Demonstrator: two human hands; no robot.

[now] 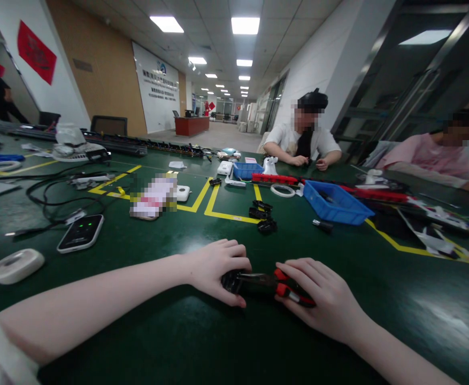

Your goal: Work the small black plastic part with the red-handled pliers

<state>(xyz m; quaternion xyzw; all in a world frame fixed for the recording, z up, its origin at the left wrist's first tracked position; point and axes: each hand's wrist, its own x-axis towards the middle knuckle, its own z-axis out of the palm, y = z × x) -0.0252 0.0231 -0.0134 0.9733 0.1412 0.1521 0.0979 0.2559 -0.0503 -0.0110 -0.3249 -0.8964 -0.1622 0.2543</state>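
pointing at a black part (231, 281) the left hand (211, 266) grips, red-handled pliers (282, 290) in the right hand (325, 297) roughly parallel the desk's (170, 342) far edge.

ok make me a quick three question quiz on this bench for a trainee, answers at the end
1. Which hand grips the red-and-black pliers?

2. What does the left hand hold?
A) a blue bin
B) a small black part
C) a roll of white tape

3. Fill the gap: the tape lines on the green table are ____.

Key:
1. The right hand
2. B
3. Yellow
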